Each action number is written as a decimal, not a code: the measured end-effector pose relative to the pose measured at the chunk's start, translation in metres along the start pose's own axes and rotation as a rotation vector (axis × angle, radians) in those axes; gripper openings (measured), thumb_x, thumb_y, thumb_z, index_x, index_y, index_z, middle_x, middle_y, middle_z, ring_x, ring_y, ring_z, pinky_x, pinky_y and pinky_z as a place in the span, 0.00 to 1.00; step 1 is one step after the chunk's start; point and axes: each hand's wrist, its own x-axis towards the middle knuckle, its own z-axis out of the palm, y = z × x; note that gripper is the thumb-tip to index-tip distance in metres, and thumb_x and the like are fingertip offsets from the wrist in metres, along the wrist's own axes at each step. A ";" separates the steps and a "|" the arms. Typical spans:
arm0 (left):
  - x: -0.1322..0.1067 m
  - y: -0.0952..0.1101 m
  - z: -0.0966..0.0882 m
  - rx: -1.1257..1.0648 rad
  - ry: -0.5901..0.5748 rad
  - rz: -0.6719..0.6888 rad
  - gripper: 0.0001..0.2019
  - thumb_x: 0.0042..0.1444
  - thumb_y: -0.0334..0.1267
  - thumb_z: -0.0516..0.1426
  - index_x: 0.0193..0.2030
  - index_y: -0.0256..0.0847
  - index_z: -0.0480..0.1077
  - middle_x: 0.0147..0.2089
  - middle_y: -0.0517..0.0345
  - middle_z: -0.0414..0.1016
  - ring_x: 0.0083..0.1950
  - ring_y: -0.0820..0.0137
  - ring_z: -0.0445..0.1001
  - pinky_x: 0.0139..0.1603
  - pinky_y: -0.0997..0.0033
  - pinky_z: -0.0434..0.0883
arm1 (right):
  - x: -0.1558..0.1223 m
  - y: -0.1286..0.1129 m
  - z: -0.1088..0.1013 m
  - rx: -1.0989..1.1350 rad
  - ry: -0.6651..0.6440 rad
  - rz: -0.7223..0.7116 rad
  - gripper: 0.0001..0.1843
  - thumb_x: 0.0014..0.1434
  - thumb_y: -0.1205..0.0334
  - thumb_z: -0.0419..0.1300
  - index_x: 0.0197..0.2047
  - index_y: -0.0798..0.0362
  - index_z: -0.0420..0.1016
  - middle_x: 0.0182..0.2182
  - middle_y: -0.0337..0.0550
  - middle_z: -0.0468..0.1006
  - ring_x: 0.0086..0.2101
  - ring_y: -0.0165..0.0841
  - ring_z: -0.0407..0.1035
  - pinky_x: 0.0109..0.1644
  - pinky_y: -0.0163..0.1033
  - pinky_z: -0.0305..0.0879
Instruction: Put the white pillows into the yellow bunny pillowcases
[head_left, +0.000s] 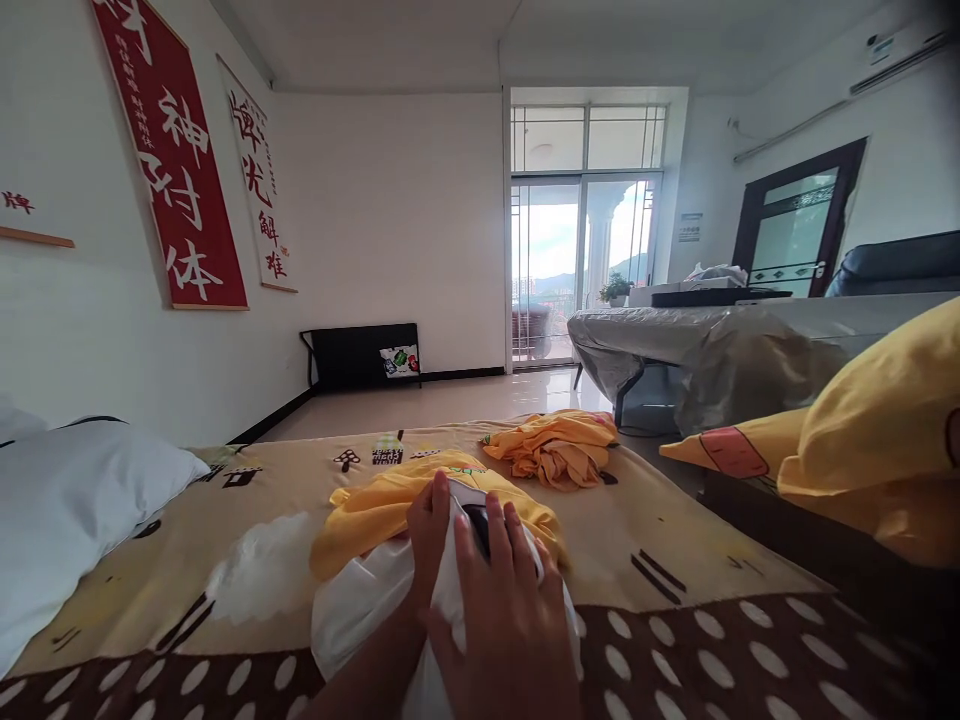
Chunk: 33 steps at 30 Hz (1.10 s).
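Observation:
A white pillow (367, 600), partly covered by my arms, lies in front of me on the bed. My left hand (429, 530) is closed on its upper edge, thumb and fingers pinching the white fabric. Across its right side spreads my right hand (510, 600), fingers apart and lying over the fabric. A dark patch shows between the two hands; what it is I cannot tell. Directly behind and partly beneath the pillow is a yellow cloth (356, 515) with a printed picture, perhaps a pillowcase. Beyond it to the right sits a crumpled orange-yellow cloth (559, 450).
The patterned bed sheet (255, 490) has a brown polka-dot band nearest me. Another white pillow (82, 510) lies at the left. A stuffed yellow pillow (885, 430) rises at the right. Behind stand a plastic-covered table (667, 340) and a folded black table (352, 355).

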 end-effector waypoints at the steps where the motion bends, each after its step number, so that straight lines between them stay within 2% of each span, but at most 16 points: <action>1: -0.001 0.001 0.000 0.000 -0.013 -0.012 0.30 0.40 0.69 0.54 0.17 0.40 0.58 0.17 0.63 0.58 0.22 0.75 0.58 0.22 0.74 0.62 | 0.005 0.006 0.003 -0.001 -0.075 0.053 0.37 0.53 0.42 0.58 0.61 0.53 0.63 0.61 0.59 0.62 0.57 0.55 0.60 0.53 0.58 0.61; 4: 0.004 0.005 -0.005 0.005 -0.066 -0.042 0.28 0.42 0.66 0.54 0.19 0.40 0.59 0.19 0.64 0.58 0.23 0.76 0.57 0.24 0.75 0.61 | 0.018 0.022 0.005 0.071 -0.390 0.218 0.39 0.53 0.47 0.59 0.64 0.56 0.60 0.57 0.61 0.68 0.53 0.53 0.65 0.51 0.56 0.63; 7: 0.015 0.012 -0.024 0.138 -0.265 0.029 0.22 0.48 0.59 0.53 0.22 0.39 0.61 0.21 0.63 0.61 0.24 0.75 0.59 0.25 0.74 0.61 | 0.028 0.032 0.003 0.180 -0.607 0.242 0.33 0.55 0.55 0.57 0.62 0.57 0.62 0.52 0.57 0.73 0.50 0.47 0.68 0.49 0.49 0.64; 9: 0.024 0.020 -0.046 0.312 -0.359 0.158 0.18 0.51 0.53 0.52 0.24 0.39 0.65 0.24 0.60 0.66 0.28 0.72 0.64 0.30 0.73 0.64 | 0.031 0.036 0.003 0.215 -0.644 0.223 0.28 0.55 0.60 0.55 0.60 0.55 0.64 0.51 0.54 0.74 0.49 0.45 0.69 0.47 0.45 0.64; 11: 0.033 0.031 -0.070 0.461 -0.311 0.279 0.15 0.51 0.47 0.50 0.26 0.38 0.69 0.30 0.56 0.72 0.34 0.68 0.69 0.37 0.70 0.66 | 0.032 0.037 0.004 0.225 -0.660 0.200 0.26 0.56 0.62 0.54 0.59 0.52 0.66 0.50 0.52 0.74 0.47 0.43 0.70 0.45 0.43 0.64; 13: 0.039 0.041 -0.090 0.597 -0.287 0.308 0.11 0.49 0.41 0.49 0.27 0.39 0.70 0.31 0.56 0.73 0.35 0.67 0.71 0.38 0.69 0.66 | 0.030 0.035 0.006 0.227 -0.680 0.162 0.27 0.56 0.64 0.53 0.59 0.51 0.66 0.50 0.51 0.75 0.45 0.43 0.71 0.44 0.42 0.64; 14: 0.041 0.044 -0.097 0.677 -0.337 0.287 0.10 0.48 0.39 0.49 0.26 0.39 0.70 0.29 0.56 0.73 0.33 0.68 0.70 0.36 0.70 0.66 | 0.029 0.034 0.007 0.223 -0.689 0.140 0.28 0.56 0.64 0.53 0.61 0.50 0.64 0.49 0.51 0.75 0.44 0.43 0.71 0.43 0.42 0.64; 16: 0.041 0.042 -0.105 0.820 -0.550 0.257 0.10 0.49 0.36 0.49 0.26 0.40 0.70 0.27 0.57 0.72 0.31 0.69 0.69 0.35 0.70 0.65 | 0.025 0.030 0.007 0.207 -0.702 0.105 0.32 0.57 0.65 0.52 0.65 0.47 0.58 0.48 0.51 0.76 0.43 0.43 0.72 0.42 0.42 0.63; 18: 0.038 0.030 -0.106 0.877 -0.762 0.317 0.10 0.52 0.35 0.50 0.32 0.41 0.72 0.35 0.55 0.74 0.36 0.69 0.71 0.40 0.70 0.67 | 0.022 0.027 0.006 0.182 -0.708 0.088 0.35 0.58 0.65 0.52 0.68 0.43 0.50 0.45 0.49 0.77 0.42 0.43 0.72 0.41 0.42 0.63; 20: 0.037 0.011 -0.104 0.873 -0.847 0.428 0.12 0.53 0.35 0.52 0.43 0.43 0.72 0.48 0.53 0.72 0.48 0.67 0.70 0.50 0.68 0.66 | 0.020 0.025 0.005 0.157 -0.727 0.065 0.36 0.58 0.66 0.51 0.68 0.40 0.48 0.44 0.48 0.77 0.41 0.43 0.72 0.41 0.42 0.63; 22: 0.039 -0.010 -0.102 0.892 -0.768 0.482 0.18 0.53 0.35 0.53 0.51 0.44 0.68 0.54 0.50 0.68 0.55 0.64 0.66 0.56 0.64 0.64 | 0.019 0.023 0.006 0.148 -0.756 0.036 0.35 0.58 0.67 0.52 0.67 0.39 0.52 0.44 0.47 0.77 0.41 0.43 0.72 0.41 0.42 0.63; 25: 0.045 -0.033 -0.105 0.980 -0.532 0.470 0.17 0.56 0.35 0.51 0.53 0.40 0.67 0.52 0.47 0.69 0.54 0.61 0.66 0.55 0.59 0.63 | 0.019 0.019 0.013 0.202 -0.797 0.011 0.31 0.58 0.64 0.53 0.65 0.40 0.58 0.45 0.47 0.76 0.42 0.43 0.72 0.43 0.43 0.64; 26: 0.048 -0.038 -0.107 1.016 -0.488 0.465 0.17 0.57 0.34 0.49 0.53 0.39 0.67 0.51 0.47 0.70 0.53 0.60 0.66 0.55 0.58 0.63 | 0.019 0.017 0.016 0.236 -0.809 0.009 0.29 0.59 0.61 0.54 0.64 0.40 0.60 0.45 0.46 0.76 0.42 0.43 0.72 0.44 0.43 0.64; 30: 0.058 -0.047 -0.117 1.138 -0.445 0.443 0.15 0.58 0.36 0.51 0.50 0.39 0.70 0.48 0.49 0.72 0.51 0.59 0.67 0.54 0.56 0.62 | 0.017 0.009 0.029 0.306 -0.877 0.035 0.26 0.59 0.50 0.55 0.60 0.40 0.65 0.51 0.48 0.73 0.48 0.45 0.69 0.49 0.47 0.63; 33: 0.063 -0.048 -0.123 1.148 -0.387 0.469 0.12 0.58 0.36 0.52 0.45 0.40 0.73 0.45 0.49 0.72 0.50 0.59 0.67 0.53 0.56 0.63 | 0.018 0.004 0.034 0.267 -0.903 0.076 0.26 0.59 0.46 0.54 0.60 0.40 0.66 0.56 0.50 0.69 0.53 0.47 0.65 0.52 0.49 0.61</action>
